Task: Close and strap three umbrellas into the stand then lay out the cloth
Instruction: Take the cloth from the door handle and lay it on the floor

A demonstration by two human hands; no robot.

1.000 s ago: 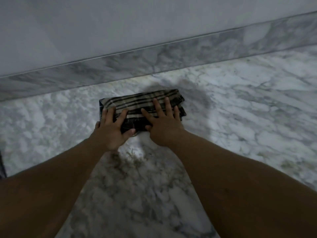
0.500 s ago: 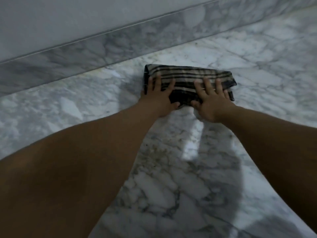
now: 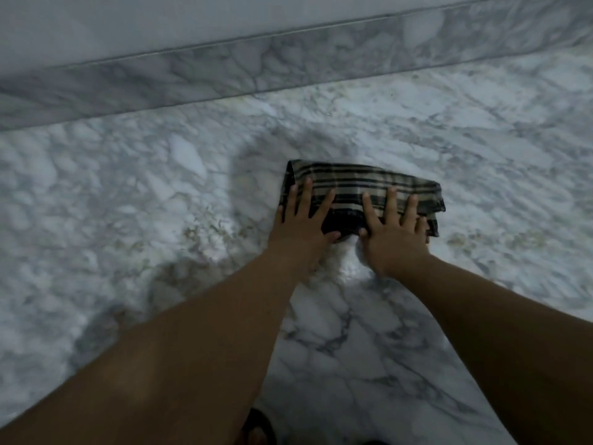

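Note:
A folded dark cloth [image 3: 362,179] with pale stripes lies flat on the marble floor [image 3: 128,203], a little in front of the wall. My left hand [image 3: 303,226] rests palm down on its left part, fingers spread. My right hand [image 3: 394,236] presses flat on its right part, fingers spread too. Neither hand grips the cloth; both lie on top of it. No umbrella or stand is in view.
A marble skirting [image 3: 224,72] runs along the base of the pale wall [image 3: 128,24] behind the cloth. A dark sandal toe [image 3: 256,427] shows at the bottom edge between my arms. Bare marble floor stretches left and right of the cloth.
The view has swung, so the cloth sits differently in each frame. Both hands have stayed flat on the folded cloth, which keeps its shape.

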